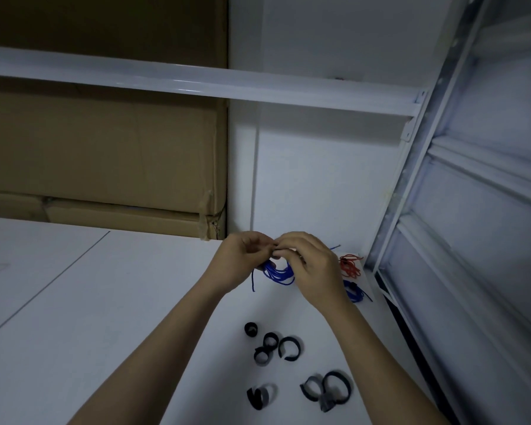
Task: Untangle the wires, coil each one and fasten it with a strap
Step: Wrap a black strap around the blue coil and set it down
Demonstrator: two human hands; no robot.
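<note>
Both hands, the left hand (242, 259) and right hand (311, 265), pinch a coiled bundle of thin blue wire (278, 273) above the white tabletop (135, 302), near loose black fabric straps (288, 348).

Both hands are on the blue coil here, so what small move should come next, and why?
Probably wrap a strap around it. The left hand and right hand pinch the top of the blue wire coil, already looped, above the table; no strap shows on it, and loose black straps lie near.
</note>
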